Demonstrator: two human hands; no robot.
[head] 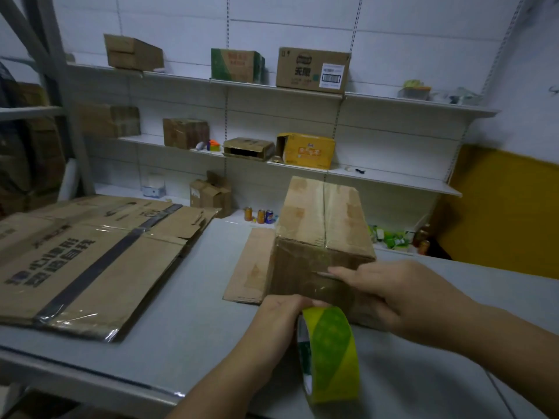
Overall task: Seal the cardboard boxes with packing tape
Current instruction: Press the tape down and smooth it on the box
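A closed cardboard box (320, 219) stands on the grey table (187, 313), its top flaps meeting along a centre seam covered with clear tape. My left hand (278, 322) grips a green and yellow roll of packing tape (329, 352) in front of the box's near face. My right hand (390, 285) rests on that near face, fingers pointing left and pressing a strip of tape against the cardboard. The tape end under the fingers is hard to make out.
A stack of flattened cardboard boxes (84, 261) covers the table's left side. A flat cardboard piece (251, 267) lies just left of the box. Drink cans (260, 216) stand behind. Wall shelves (302, 92) hold several cartons.
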